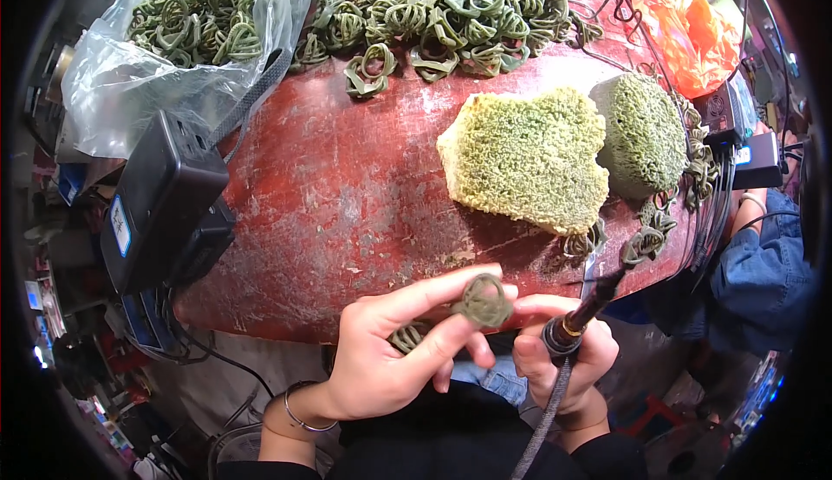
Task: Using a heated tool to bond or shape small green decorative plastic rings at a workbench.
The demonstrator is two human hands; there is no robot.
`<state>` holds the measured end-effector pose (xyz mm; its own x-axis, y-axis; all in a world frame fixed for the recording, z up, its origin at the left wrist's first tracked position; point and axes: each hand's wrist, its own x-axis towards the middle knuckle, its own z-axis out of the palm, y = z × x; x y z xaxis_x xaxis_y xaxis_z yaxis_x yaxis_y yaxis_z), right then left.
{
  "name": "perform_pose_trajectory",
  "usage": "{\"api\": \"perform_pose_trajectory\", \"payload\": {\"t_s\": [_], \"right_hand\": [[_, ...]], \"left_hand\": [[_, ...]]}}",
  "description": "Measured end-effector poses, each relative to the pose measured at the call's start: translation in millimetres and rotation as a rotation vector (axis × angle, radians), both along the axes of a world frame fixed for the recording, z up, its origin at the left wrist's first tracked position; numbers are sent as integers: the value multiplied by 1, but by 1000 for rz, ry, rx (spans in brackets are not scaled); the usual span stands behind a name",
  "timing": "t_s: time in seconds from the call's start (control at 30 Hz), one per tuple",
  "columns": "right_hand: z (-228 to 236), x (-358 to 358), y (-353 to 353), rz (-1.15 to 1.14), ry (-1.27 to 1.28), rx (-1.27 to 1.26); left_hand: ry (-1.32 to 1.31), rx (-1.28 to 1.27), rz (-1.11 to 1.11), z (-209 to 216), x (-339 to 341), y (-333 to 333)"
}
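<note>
My left hand (pixel 390 350) pinches a green looped, rosette-like piece (pixel 485 301) between thumb and fingers. A second green looped piece (pixel 406 336) sits in the same hand, partly hidden by the fingers. Close by on the right, my right hand (pixel 568 359) is closed round a black pen-like tool (pixel 596 300) with a brass-coloured collar. A grey braided cord (pixel 548 419) runs down from its lower end. The index finger of that hand reaches toward the pinched piece; whether it touches cannot be made out. Both hands hover at the near edge of the worn red table (pixel 347 211).
A rough yellow-green foam block (pixel 524 159) and a rounded green one (pixel 646 133) lie ahead. Many green looped pieces (pixel 433 12) are heaped behind them; more fill a clear plastic bag (pixel 113 90). A black box (pixel 165 198) stands left, an orange bag (pixel 693 34) far right. Another person's sleeve (pixel 763 281) shows right.
</note>
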<state>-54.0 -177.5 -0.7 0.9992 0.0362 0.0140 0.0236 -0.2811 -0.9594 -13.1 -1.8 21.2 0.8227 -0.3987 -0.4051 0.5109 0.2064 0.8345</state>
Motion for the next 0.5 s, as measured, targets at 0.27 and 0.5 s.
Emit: {"api": "perform_pose_trajectory", "payload": {"t_s": [0.27,0.5], "right_hand": [[5,1,6,-38,9,71],[29,8,-18,157,765,689]], "left_hand": [[-23,86,-5,-3,-2,3],[35,28,69,0,0,2]]}}
